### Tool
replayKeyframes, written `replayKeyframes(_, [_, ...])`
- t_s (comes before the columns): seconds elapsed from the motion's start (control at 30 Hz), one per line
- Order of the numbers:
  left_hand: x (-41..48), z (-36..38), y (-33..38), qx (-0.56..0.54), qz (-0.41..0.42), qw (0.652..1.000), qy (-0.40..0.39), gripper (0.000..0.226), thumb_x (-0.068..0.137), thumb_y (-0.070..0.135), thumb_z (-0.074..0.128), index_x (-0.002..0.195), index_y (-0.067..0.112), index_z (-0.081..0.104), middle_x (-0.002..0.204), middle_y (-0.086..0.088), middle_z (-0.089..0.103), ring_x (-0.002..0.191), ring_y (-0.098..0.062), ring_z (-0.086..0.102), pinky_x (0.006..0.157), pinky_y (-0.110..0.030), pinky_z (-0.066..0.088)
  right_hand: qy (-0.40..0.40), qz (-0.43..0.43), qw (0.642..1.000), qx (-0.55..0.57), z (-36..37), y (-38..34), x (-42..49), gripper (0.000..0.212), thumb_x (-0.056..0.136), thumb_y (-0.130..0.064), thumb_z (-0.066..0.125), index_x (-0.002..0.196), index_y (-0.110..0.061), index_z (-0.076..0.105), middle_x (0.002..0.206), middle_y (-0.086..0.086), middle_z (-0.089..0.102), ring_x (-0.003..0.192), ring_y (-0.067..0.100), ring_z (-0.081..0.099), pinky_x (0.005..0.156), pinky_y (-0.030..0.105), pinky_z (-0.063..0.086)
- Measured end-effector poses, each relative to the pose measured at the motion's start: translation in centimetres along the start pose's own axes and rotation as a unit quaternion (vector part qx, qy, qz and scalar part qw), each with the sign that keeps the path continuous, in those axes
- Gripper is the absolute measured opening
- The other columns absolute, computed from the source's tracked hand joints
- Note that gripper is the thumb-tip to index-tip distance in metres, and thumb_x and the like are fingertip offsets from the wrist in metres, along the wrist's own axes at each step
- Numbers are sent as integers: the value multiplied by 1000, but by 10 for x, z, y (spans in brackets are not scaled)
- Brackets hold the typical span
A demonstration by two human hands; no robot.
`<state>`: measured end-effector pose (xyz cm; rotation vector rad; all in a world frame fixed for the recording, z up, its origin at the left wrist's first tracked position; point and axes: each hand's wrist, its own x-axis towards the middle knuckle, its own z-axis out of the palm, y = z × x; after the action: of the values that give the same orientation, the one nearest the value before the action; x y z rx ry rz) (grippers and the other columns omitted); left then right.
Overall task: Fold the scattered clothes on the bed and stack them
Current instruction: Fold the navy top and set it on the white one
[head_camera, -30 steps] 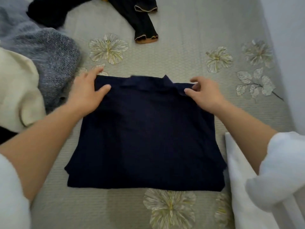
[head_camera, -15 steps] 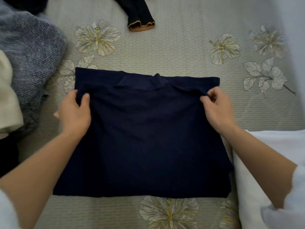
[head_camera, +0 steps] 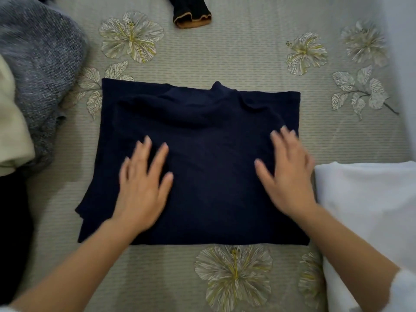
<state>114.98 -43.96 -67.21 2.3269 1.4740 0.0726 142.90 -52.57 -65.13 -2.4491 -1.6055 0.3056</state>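
Head view: navy shirt [head_camera: 209,158], collar [head_camera: 218,87] far-side

The bed [head_camera: 227,61] wears a grey ribbed cover printed with pale flowers. A folded navy top [head_camera: 209,140] lies flat mid-bed, a grey knit sweater [head_camera: 45,64] and cream garment [head_camera: 12,134] heaped at its left edge. An orange-trimmed black cuff [head_camera: 192,18] lies at the far side and white fabric [head_camera: 371,203] just right of the top.

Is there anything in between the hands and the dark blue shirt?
No, nothing visible. The left hand and the right hand both lie flat and open right on the dark blue shirt.
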Motion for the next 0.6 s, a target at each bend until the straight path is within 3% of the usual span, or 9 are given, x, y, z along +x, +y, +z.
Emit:
replayKeyframes(0.13, [-58, 4, -7, 8, -14, 996, -92, 61, 94, 58, 10, 151, 36, 7, 160, 0, -11, 146, -13, -15, 119, -40, -1, -123, -83, 985, -88, 10, 21, -79, 66, 96, -49, 26, 152, -15, 20, 160, 4, 15, 148, 19, 8, 117, 43, 14])
replayKeyframes(0.23, [-76, -11, -14, -30, 31, 987, -157, 70, 87, 68, 20, 149, 43, 0, 157, 3, -23, 143, -12, -25, 118, -37, -9, -126, -115, 981, -90, -6, 31, -103, 69, 94, -49, 36, 151, -12, 24, 159, 7, 19, 148, 21, 13, 118, 42, 15])
replayKeyframes(0.3, [-83, -19, -18, 1, 93, 976, -195, 77, 84, 68, 35, 149, 45, 0, 157, 2, -26, 143, -16, -26, 119, -40, -8, -154, -190, 966, -90, -11, 32, -115, 74, 90, -49, 43, 151, -11, 25, 159, 6, 19, 148, 21, 15, 117, 43, 18])
replayKeyframes(0.37, [-83, -24, -25, 58, 123, 966, -219, 88, 80, 47, 58, 150, 42, 4, 159, -3, -18, 146, -24, -18, 118, -47, 1, -180, -227, 952, -102, -8, 33, -120, 78, 85, -42, 51, 152, -12, 23, 159, 5, 18, 148, 20, 16, 116, 42, 19])
replayKeyframes(0.4, [-80, -25, -26, 84, 125, 963, -223, 94, 74, 30, 68, 151, 39, 14, 161, -8, -5, 147, -30, -3, 116, -51, 12, -173, -225, 953, -104, -6, 32, -117, 80, 81, -34, 56, 151, -13, 25, 158, 5, 22, 146, 19, 20, 115, 40, 20])
replayKeyframes(0.47, [-71, -29, -21, 119, 128, 965, -196, 97, 61, 2, 77, 145, 26, 37, 152, -14, 32, 138, -37, 33, 102, -52, 38, -159, -202, 963, -85, -6, 27, -107, 79, 69, -16, 69, 143, -12, 42, 147, 7, 43, 136, 21, 40, 108, 35, 31])
replayKeyframes(0.5, [-68, -31, -18, 129, 128, 967, -177, 94, 61, -4, 76, 143, 24, 38, 148, -14, 39, 133, -37, 41, 98, -50, 43, -154, -192, 966, -76, -9, 22, -102, 74, 64, -7, 72, 135, -10, 53, 138, 8, 54, 128, 24, 51, 101, 35, 40])
replayKeyframes(0.53, [-65, -34, -13, 136, 123, 968, -171, 89, 70, -7, 70, 144, 24, 30, 150, -12, 37, 135, -35, 39, 102, -47, 42, -145, -191, 969, -65, -12, 18, -98, 66, 63, -3, 70, 128, -10, 60, 130, 9, 61, 119, 26, 59, 93, 35, 48])
replayKeyframes(0.6, [-63, -38, -8, 140, 102, 967, -184, 75, 90, -4, 46, 149, 27, 11, 159, -3, 13, 146, -25, 17, 115, -38, 24, -157, -189, 969, -39, -22, 15, -93, 58, 69, -6, 54, 126, -11, 63, 127, 8, 63, 116, 27, 62, 90, 39, 51])
